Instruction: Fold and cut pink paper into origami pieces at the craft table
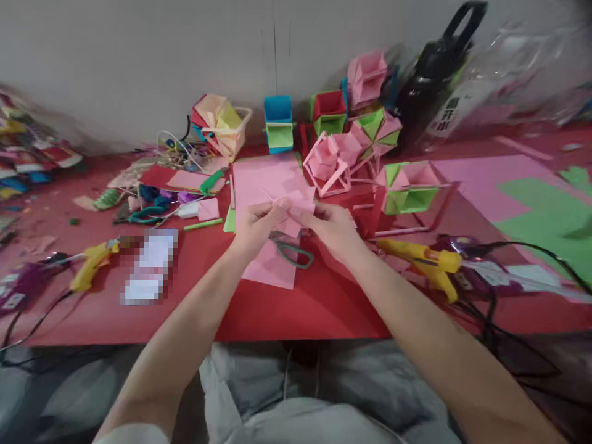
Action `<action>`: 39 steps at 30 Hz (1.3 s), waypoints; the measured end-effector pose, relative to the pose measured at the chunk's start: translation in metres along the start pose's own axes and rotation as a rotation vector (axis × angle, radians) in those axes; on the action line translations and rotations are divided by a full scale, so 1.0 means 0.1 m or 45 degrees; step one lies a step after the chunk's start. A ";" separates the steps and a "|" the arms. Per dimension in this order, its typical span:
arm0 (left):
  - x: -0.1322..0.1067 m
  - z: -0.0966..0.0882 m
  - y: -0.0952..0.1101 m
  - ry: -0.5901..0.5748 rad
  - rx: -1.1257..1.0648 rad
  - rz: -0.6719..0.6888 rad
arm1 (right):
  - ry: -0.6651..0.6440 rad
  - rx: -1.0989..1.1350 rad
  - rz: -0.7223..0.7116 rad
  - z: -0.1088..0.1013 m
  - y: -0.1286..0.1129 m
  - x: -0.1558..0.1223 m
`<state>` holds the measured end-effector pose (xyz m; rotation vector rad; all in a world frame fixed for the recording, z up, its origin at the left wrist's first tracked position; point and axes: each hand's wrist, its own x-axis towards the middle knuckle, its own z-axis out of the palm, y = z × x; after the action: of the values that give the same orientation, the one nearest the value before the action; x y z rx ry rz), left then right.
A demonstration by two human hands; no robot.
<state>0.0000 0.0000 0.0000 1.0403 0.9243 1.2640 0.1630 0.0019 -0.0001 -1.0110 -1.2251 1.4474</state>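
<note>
Between my two hands is a piece of pink paper, pinched near its middle. My left hand grips it from the left with thumb and fingers together. From the right, my right hand holds the same piece, its thumb close to the left thumb. Below them lies a pair of scissors with grey-green handles, its blades partly covered. Larger pink sheets rest on the red table under the hands. Exact folds in the held paper are too blurred to make out.
Folded paper boxes in pink, green and blue stand along the wall. A yellow glue gun lies at right, another yellow glue gun at left beside a phone. Cables hang over the front edge. A black bottle stands back right.
</note>
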 end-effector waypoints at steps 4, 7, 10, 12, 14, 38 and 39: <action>-0.04 0.06 0.03 -0.014 -0.020 -0.069 | 0.060 0.035 -0.009 0.01 -0.02 -0.01; -0.05 0.07 0.03 -0.025 -0.039 -0.086 | 0.065 0.014 -0.038 0.02 -0.02 -0.02; -0.05 0.08 0.00 -0.060 -0.039 -0.084 | 0.074 -0.031 -0.079 0.01 -0.01 -0.03; -0.05 0.07 -0.01 -0.074 -0.029 -0.079 | 0.074 -0.049 -0.095 0.01 -0.01 -0.04; -0.05 0.07 -0.01 -0.065 -0.012 -0.074 | 0.071 -0.067 -0.102 0.01 -0.01 -0.04; 0.08 -0.11 0.11 0.225 -0.044 0.254 | -0.066 -0.170 -0.208 -0.03 -0.05 -0.03; 0.08 -0.12 0.11 0.222 -0.059 0.257 | -0.067 -0.171 -0.208 -0.03 -0.05 -0.03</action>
<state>-0.0138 0.0096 0.0068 1.0179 0.9346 1.5570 0.1674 0.0003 0.0044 -0.9432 -1.4248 1.2854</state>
